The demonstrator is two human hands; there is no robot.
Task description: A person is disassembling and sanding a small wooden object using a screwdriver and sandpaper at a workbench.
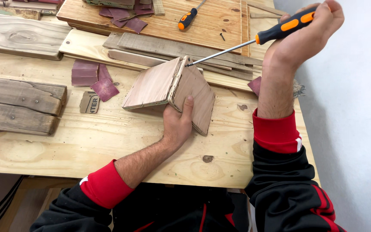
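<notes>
Here, two bare hands work a screwdriver at the ridge of a small pair of joined wooden boards on a pale plywood workbench [86,146].

The left hand [177,124] is clamped on the tent-shaped pair of thin reddish-brown wooden boards [155,83], thumb pressed on the right-hand board, near the middle of the bench. The right hand [308,32] is closed tight round the orange-and-black handle of a long-shafted screwdriver [280,29], above the bench's right edge; its steel tip meets the top of the seam where the boards join. A second orange-handled screwdriver [188,18] lies on a flat pine panel [202,23] toward the far edge. Purple sandpaper scraps [92,77] sit left of the boards, and weathered grey planks [18,103] lie at the left edge.
</notes>
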